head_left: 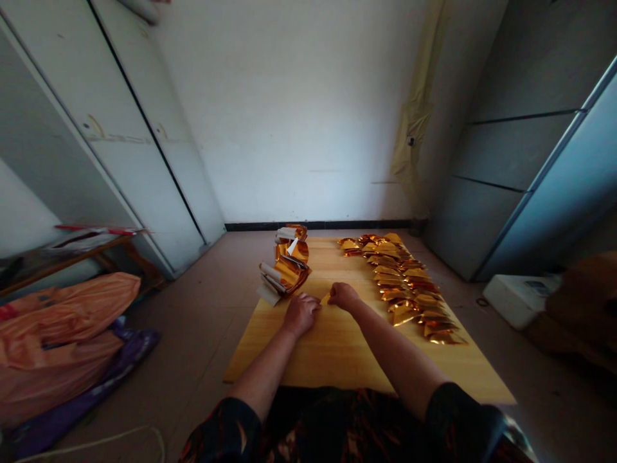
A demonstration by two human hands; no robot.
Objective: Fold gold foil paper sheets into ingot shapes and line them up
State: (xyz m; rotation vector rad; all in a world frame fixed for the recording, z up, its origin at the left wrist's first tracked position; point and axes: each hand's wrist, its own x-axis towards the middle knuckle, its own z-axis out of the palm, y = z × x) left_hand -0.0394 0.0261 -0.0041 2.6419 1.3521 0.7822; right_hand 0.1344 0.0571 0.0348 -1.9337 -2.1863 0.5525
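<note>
A small piece of gold foil paper shows between my two hands, low over the wooden board. My left hand is closed at its left end, fingers pressed together. Pinched at the other end by curled fingers is my right hand; much of the piece is hidden by the fingers. Just beyond my left hand lies a loose pile of gold foil sheets with grey-white backs, some curling up. Right of my right hand, folded gold foil pieces stand in overlapping rows.
The wooden board lies low in front of me. Orange and purple bags are heaped on the left floor near a low bench. Pale cabinets stand left, a grey refrigerator and a white box right.
</note>
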